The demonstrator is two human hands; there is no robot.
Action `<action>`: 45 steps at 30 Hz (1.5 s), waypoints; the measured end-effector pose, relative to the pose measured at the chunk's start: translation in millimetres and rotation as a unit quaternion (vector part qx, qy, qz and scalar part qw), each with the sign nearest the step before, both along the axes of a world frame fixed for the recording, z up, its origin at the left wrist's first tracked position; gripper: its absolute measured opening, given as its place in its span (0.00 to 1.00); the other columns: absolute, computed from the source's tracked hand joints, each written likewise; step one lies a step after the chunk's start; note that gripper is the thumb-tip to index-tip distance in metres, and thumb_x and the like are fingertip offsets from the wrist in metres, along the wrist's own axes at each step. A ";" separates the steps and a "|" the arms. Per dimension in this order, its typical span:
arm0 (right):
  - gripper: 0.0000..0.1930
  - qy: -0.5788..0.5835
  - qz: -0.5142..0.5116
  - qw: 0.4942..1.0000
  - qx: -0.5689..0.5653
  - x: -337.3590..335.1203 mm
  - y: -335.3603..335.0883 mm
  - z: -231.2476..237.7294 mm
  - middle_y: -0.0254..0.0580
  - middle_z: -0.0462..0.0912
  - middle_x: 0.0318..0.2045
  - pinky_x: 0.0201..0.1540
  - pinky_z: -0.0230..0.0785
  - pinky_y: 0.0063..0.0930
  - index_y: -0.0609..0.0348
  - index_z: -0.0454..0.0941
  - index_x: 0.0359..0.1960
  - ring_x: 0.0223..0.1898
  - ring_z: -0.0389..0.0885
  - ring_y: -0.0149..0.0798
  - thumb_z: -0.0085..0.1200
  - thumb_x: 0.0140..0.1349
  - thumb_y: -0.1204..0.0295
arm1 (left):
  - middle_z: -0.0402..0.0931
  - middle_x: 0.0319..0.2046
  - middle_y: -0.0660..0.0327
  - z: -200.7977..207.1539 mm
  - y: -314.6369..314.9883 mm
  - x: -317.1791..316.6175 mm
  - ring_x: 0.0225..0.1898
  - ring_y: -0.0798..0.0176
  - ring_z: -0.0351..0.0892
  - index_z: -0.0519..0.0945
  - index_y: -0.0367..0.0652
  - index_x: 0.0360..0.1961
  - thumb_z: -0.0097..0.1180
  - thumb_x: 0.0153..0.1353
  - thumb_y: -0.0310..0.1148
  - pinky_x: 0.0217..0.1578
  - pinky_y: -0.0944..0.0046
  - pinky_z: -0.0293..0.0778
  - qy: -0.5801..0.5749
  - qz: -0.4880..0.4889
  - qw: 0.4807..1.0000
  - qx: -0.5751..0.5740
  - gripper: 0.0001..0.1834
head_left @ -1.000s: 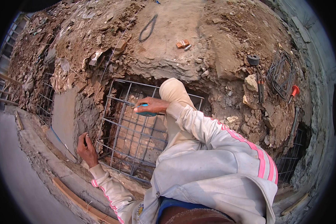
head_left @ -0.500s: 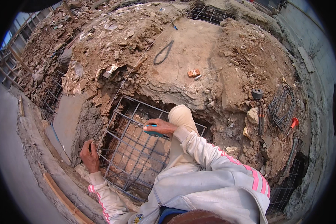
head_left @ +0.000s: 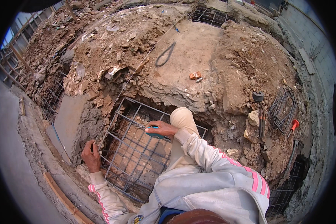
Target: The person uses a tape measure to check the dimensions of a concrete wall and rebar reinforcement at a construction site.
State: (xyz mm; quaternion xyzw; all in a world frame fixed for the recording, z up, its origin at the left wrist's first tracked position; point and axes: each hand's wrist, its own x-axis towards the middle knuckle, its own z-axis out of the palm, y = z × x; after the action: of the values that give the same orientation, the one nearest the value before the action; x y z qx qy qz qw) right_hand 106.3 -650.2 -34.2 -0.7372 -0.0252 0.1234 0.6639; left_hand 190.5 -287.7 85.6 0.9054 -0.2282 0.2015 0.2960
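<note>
My left hand (head_left: 91,156) is at the left edge of a steel rebar grid (head_left: 138,152), fingers curled and thumb raised. A thin string (head_left: 132,74) stretches from the far ground down to its fingertips, which appear closed on it. Over the grid, my right hand (head_left: 163,129) wraps around a small rounded teal object (head_left: 153,130); most of it is hidden in the palm, so its kind does not show. The grid lies in a dug pit with reddish soil under it. My bent knee (head_left: 183,117) is beside the right hand.
Beyond the pit are a loop of dark cable (head_left: 165,54) and an orange packet (head_left: 195,75). On the right lie a hammer (head_left: 258,96), long-handled cutters (head_left: 262,121), bent steel stirrups (head_left: 283,108) and a red-gripped chisel (head_left: 295,124). A wooden plank (head_left: 65,198) lies lower left.
The view has shifted slightly. My left thumb and fingers have moved a little at the string's end. The right hand still grips the teal object over the grid.
</note>
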 end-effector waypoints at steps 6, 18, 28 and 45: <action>0.34 0.010 -0.009 1.000 -0.002 0.1 0.0 0.1 0.44 0.78 0.56 0.64 0.62 0.40 0.56 0.79 0.57 0.61 0.73 0.43 0.56 0.64 0.39 | 0.79 0.27 0.50 4.5 -2.7 -3.4 0.28 0.53 0.79 0.81 0.37 0.41 0.55 0.65 0.28 0.34 0.58 0.74 0.023 0.014 1.000 0.001 0.07; 0.27 0.106 -0.045 0.927 0.357 21.5 -19.8 57.1 0.41 0.76 0.56 0.56 0.77 0.35 0.55 0.75 0.61 0.57 0.77 0.37 0.58 0.69 0.51 | 0.78 0.25 0.51 3.7 -4.2 2.8 0.27 0.53 0.79 0.81 0.38 0.39 0.55 0.65 0.29 0.32 0.57 0.74 0.039 0.007 0.999 0.011 0.07; 0.32 0.049 -0.134 0.957 0.252 96.8 -70.2 48.3 0.42 0.75 0.56 0.51 0.79 0.35 0.53 0.74 0.61 0.52 0.79 0.38 0.59 0.65 0.44 | 0.78 0.25 0.51 6.7 -90.3 42.4 0.27 0.50 0.79 0.81 0.40 0.39 0.55 0.66 0.31 0.31 0.54 0.73 0.007 -0.040 0.999 0.009 0.07; 0.28 0.059 -0.138 0.970 0.191 93.7 -110.2 24.8 0.39 0.78 0.50 0.49 0.75 0.34 0.55 0.78 0.55 0.51 0.78 0.36 0.58 0.66 0.45 | 0.78 0.25 0.47 -6.9 -121.2 67.6 0.29 0.38 0.80 0.79 0.42 0.35 0.55 0.64 0.30 0.30 0.48 0.73 0.002 -0.016 1.000 0.027 0.04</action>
State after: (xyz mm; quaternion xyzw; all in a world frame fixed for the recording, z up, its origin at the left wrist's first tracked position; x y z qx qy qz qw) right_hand 200.0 -760.5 -9.4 -0.5848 0.0931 0.0670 0.8030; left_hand 258.1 -408.9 78.7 0.9097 -0.2473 0.1888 0.2751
